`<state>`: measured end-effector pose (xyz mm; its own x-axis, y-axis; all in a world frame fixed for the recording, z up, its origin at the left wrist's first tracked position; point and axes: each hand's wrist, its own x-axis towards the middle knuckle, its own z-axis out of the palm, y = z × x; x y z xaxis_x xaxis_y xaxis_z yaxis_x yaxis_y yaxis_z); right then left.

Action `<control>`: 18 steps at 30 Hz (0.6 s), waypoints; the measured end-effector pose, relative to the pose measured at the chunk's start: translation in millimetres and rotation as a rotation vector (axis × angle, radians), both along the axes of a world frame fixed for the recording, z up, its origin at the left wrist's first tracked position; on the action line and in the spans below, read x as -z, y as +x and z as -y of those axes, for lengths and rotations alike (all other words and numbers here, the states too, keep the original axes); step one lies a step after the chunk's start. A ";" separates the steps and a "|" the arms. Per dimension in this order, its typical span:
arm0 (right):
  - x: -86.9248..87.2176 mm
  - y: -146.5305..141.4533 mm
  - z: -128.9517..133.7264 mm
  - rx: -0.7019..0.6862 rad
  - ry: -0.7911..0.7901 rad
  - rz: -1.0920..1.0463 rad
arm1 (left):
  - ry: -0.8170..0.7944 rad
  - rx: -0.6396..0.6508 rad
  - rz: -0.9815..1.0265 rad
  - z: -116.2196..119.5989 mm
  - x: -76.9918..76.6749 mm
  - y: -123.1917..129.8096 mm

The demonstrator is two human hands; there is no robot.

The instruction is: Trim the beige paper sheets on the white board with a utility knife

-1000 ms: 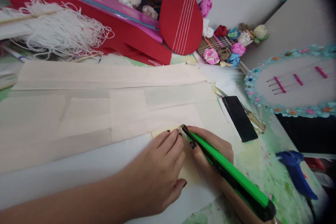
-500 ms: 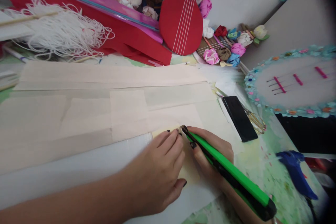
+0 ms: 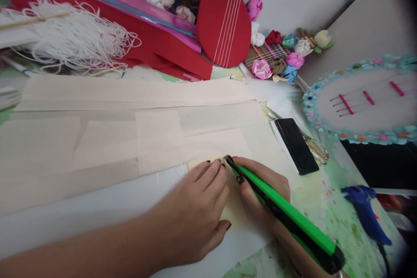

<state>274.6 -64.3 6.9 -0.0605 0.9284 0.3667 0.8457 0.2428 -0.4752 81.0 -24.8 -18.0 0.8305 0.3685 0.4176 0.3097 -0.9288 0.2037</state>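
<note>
Green-stained tabletop point(image 3: 345, 221) was overlaid beyond the grip by pale sheets point(image 3: 156, 139). By the right hand point(image 3: 260, 182) a green cutter point(image 3: 289, 202) was gripped, its tip beside the left fingertips. Right of the grip a black phone point(image 3: 296, 145) was seen; a yellowish piece point(image 3: 234, 208) was pressed under the open left hand point(image 3: 198, 213), thumb apart.

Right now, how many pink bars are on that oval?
3: left bar, middle bar and right bar, across the flower-edged oval. Its right end is cut off, so more may be hidden.
</note>
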 end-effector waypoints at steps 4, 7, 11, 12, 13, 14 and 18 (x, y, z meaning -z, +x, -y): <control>-1.6 1.4 2.4 -0.010 -0.007 0.016 | 0.000 -0.001 0.005 0.5 1.0 0.4; -2.5 -1.7 2.8 0.003 0.038 0.007 | 0.002 -0.001 0.004 0.2 1.0 0.7; -2.4 -4.9 1.7 0.027 0.051 0.025 | -0.027 0.004 -0.014 -1.2 -0.3 0.7; -2.6 -5.1 1.5 0.029 0.051 0.027 | -0.032 0.006 -0.021 -1.6 -0.7 0.6; -3.0 -5.0 1.5 0.026 0.047 0.025 | -0.031 0.007 -0.028 -1.9 -1.1 0.4; -3.7 -4.8 1.6 0.022 0.041 0.017 | -0.027 0.006 -0.033 -2.1 -1.4 0.3; -5.1 -4.1 2.1 0.022 -0.022 -0.030 | -0.003 0.000 -0.066 -1.3 -2.6 -0.3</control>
